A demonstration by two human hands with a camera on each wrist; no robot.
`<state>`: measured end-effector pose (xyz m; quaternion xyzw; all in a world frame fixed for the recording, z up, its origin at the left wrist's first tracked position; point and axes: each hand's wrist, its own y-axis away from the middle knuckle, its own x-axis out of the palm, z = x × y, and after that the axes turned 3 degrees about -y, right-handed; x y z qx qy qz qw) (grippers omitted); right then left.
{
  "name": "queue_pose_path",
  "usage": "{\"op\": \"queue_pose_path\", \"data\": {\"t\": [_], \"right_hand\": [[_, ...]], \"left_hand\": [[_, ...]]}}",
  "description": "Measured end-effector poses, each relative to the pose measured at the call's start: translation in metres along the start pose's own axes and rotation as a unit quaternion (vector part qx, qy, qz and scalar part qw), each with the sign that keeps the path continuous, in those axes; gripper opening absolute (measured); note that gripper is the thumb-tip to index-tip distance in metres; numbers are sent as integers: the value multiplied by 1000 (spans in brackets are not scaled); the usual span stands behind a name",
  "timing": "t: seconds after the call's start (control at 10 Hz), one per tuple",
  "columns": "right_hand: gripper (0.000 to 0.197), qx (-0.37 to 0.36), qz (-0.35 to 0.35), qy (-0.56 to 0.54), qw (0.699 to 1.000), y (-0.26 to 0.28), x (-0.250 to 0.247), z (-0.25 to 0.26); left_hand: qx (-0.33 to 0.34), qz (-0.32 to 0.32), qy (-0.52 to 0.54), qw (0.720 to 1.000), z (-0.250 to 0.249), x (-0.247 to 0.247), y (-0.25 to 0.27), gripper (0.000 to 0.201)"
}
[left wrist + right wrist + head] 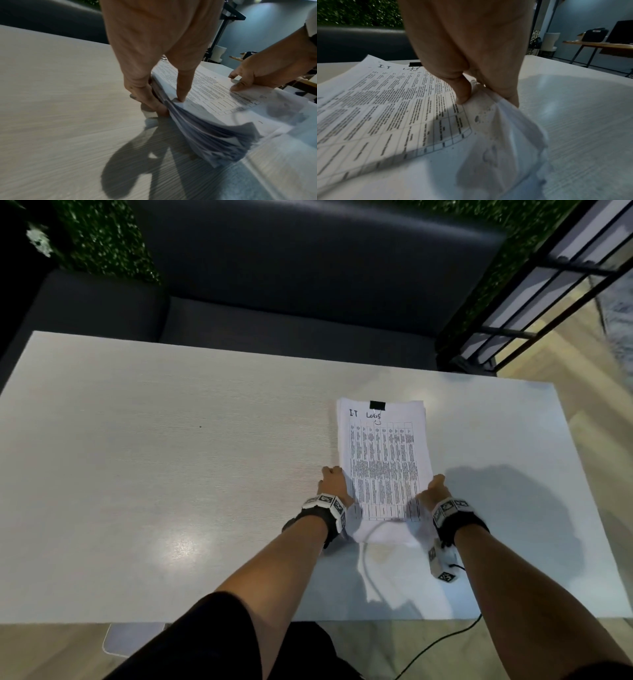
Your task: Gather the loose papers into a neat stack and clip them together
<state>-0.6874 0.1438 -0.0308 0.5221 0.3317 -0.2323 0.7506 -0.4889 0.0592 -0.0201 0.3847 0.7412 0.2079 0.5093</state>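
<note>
A stack of printed papers lies on the white table, right of centre, with "I.T Logs" handwritten at the top. A black binder clip sits on its far edge, also seen as binder clip. My left hand holds the stack's left edge, thumb on top and fingers under, as the left hand shows in the left wrist view. My right hand pinches the right edge, thumb above the sheets, seen as right hand. The near end of the stack is lifted and bent.
A dark bench seat runs along the table's far side. A black railing stands at the right. A black cable hangs off the table's near edge. Another table with a bag stands in the background.
</note>
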Motion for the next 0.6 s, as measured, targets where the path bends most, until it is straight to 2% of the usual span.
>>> {"op": "queue_pose_path", "data": {"t": [0.4, 0.5, 0.6], "right_hand": [[57, 0, -42, 43, 998, 12, -7, 3], [52, 5, -93, 85, 992, 22, -6, 22], [52, -95, -132, 132, 978, 40, 2, 43]], "left_hand": [[5, 1, -15, 1000, -11, 0, 11, 74], [23, -18, 11, 1000, -3, -19, 14, 68], [99, -60, 98, 988, 6, -29, 29, 64]]}}
